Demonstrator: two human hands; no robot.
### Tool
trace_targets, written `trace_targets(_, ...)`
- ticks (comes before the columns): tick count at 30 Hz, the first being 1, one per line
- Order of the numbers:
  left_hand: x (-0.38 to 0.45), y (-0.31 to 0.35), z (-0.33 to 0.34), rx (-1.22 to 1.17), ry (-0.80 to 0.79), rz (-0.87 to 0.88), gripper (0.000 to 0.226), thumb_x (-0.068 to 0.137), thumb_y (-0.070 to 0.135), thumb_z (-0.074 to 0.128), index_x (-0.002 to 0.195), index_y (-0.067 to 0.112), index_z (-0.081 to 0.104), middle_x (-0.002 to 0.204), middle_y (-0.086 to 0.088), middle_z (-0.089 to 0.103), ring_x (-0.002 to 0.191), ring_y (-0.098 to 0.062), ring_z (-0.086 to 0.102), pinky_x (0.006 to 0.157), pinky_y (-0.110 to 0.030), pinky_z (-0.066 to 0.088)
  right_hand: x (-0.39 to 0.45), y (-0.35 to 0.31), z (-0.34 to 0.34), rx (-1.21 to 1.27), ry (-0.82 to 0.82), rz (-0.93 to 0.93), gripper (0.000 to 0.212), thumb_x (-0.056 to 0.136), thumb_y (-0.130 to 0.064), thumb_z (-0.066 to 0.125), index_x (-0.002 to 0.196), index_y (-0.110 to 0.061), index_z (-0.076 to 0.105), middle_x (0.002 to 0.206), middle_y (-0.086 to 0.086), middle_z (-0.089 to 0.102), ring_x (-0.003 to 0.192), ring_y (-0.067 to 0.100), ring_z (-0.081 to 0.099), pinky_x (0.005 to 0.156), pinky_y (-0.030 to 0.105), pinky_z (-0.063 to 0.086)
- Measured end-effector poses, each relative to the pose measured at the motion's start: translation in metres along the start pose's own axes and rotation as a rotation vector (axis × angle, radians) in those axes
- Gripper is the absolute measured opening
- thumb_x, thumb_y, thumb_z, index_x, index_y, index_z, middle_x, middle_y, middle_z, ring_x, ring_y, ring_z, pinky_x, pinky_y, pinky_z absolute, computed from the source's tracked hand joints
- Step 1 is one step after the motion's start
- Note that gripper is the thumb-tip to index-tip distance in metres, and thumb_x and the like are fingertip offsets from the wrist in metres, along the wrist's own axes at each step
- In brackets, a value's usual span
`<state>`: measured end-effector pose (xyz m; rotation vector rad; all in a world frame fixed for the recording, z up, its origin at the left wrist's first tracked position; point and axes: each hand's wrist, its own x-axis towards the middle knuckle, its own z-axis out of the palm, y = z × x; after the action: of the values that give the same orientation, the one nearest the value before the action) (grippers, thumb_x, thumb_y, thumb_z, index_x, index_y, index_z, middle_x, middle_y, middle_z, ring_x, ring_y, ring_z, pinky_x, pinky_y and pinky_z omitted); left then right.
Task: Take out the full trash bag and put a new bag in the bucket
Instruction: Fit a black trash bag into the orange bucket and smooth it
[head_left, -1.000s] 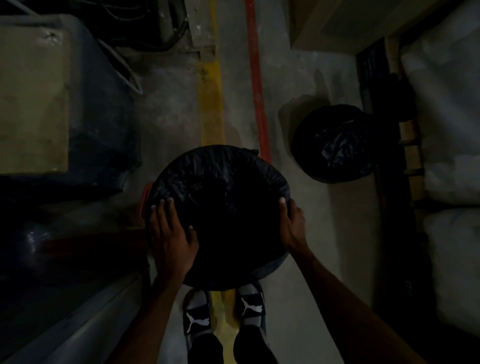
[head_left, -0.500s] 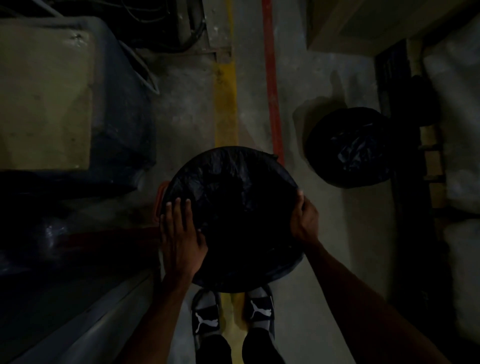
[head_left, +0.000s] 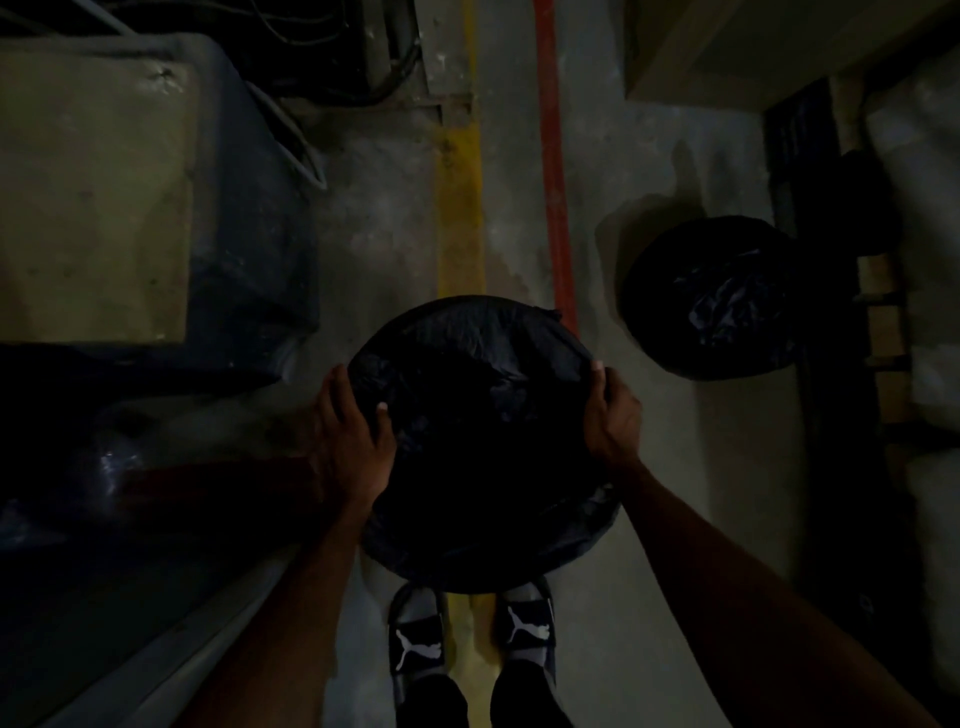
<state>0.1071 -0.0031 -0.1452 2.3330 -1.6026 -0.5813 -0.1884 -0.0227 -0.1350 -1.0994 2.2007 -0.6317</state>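
A round bucket stands on the floor right in front of my feet, lined with a black trash bag (head_left: 478, 395) whose edge is folded over the whole rim. My left hand (head_left: 353, 431) grips the bag-covered rim on the left, thumb inside and fingers curled down the outside. My right hand (head_left: 610, 410) grips the rim on the right side in the same way. A full black trash bag (head_left: 711, 301) sits on the floor to the right, apart from the bucket. The bucket's own wall is hidden by the bag.
A large blue-grey machine block (head_left: 130, 208) fills the left side. White sacks (head_left: 930, 312) and a dark pallet (head_left: 852, 364) line the right. Yellow (head_left: 460, 208) and red (head_left: 553, 182) floor stripes run ahead over bare concrete. My sandalled feet (head_left: 470, 639) stand just behind the bucket.
My left hand lay flat on the bag's top; now its fingers wrap down over the left rim, hiding the orange edge. The right hand stays on the right rim. The view shifted slightly.
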Motion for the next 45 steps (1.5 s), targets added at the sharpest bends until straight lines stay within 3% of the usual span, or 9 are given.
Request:
trace_targets(5,0.011,0.009,-0.005,0.020,0.079,0.032,0.059,0.096,0.035,0.051,0.147,0.010,0.034,0.144,-0.021,0.042,0.130,-0.039,0.040,0.106,-0.050,0.032,0.004,-0.009,0.003,-0.379,0.103,-0.335,0.049,0.103,-0.043,0.039,0.142,-0.014,0.043,0.141,0.010,0.050,0.131,0.032,0.042,0.108,0.047,0.035)
trace_targets(10,0.036,0.025,0.006,0.120,-0.035,0.215,0.064,0.097,0.042,0.042,0.150,0.012,0.025,0.147,-0.018,0.040,0.129,-0.039,0.042,0.104,-0.052,0.037,0.017,-0.023,0.019,-0.392,-0.099,-0.524,0.058,0.104,-0.048,0.038,0.153,-0.019,0.028,0.149,0.005,0.044,0.129,0.027,0.048,0.105,0.038,0.041)
trace_targets(14,0.052,0.026,0.004,0.004,-0.069,0.121,0.064,0.094,0.042,0.047,0.148,0.010,0.033,0.143,-0.021,0.044,0.126,-0.042,0.046,0.103,-0.053,0.039,0.031,-0.034,0.007,-0.143,-0.145,-0.302,0.048,0.103,-0.050,0.033,0.137,-0.021,0.051,0.131,0.002,0.061,0.119,0.022,0.058,0.091,0.024,0.042)
trace_targets(19,-0.003,0.022,-0.022,-0.089,0.213,-0.140,0.059,0.089,0.032,0.056,0.142,0.014,0.039,0.139,-0.022,0.043,0.125,-0.039,0.044,0.105,-0.046,0.038,-0.025,-0.003,-0.011,-0.141,0.252,-0.058,0.040,0.101,-0.035,0.049,0.132,-0.010,0.051,0.129,0.011,0.055,0.120,0.030,0.052,0.101,0.044,0.043)
trace_targets(28,-0.062,0.022,-0.007,-0.391,0.220,-0.386,0.052,0.098,0.024,0.053,0.147,0.011,0.039,0.146,-0.019,0.042,0.133,-0.033,0.042,0.109,-0.033,0.031,-0.103,0.040,0.013,0.292,0.176,0.235,0.050,0.104,-0.049,0.033,0.144,-0.021,0.044,0.144,0.001,0.052,0.134,0.016,0.048,0.111,0.040,0.042)
trace_targets(34,-0.079,0.018,-0.010,-0.460,0.297,-0.723,0.061,0.088,0.034,0.054,0.144,0.015,0.039,0.143,-0.027,0.038,0.131,-0.041,0.040,0.112,-0.045,0.031,-0.129,0.026,0.007,0.066,0.433,0.310,0.043,0.101,-0.035,0.044,0.126,-0.001,0.054,0.119,0.021,0.053,0.111,0.035,0.050,0.099,0.035,0.035)
trace_targets(39,-0.138,0.041,-0.016,-0.745,0.075,-1.115,0.054,0.098,0.041,0.047,0.139,0.006,0.045,0.137,-0.008,0.051,0.124,-0.025,0.049,0.102,-0.024,0.035,-0.185,0.001,-0.005,0.460,0.160,0.692,0.053,0.102,-0.051,0.037,0.134,-0.013,0.055,0.127,0.006,0.060,0.115,0.024,0.059,0.099,0.039,0.049)
trace_targets(42,-0.165,0.044,-0.004,-1.002,0.046,-1.262,0.074,0.074,0.073,0.044,0.131,0.028,0.057,0.138,-0.002,0.057,0.126,-0.032,0.053,0.109,-0.054,0.037,-0.186,-0.016,-0.013,0.907,0.060,0.921,0.061,0.103,-0.055,0.029,0.146,-0.015,0.045,0.144,0.003,0.051,0.129,0.028,0.051,0.111,0.046,0.041)
trace_targets(45,-0.161,0.048,-0.004,-1.313,0.027,-1.313,0.070,0.083,0.070,0.042,0.138,0.029,0.053,0.139,-0.001,0.057,0.126,-0.030,0.054,0.109,-0.052,0.039,-0.172,-0.010,-0.017,1.128,0.052,1.068,0.069,0.101,-0.060,0.021,0.151,-0.015,0.034,0.145,0.005,0.046,0.138,0.030,0.041,0.116,0.044,0.033)
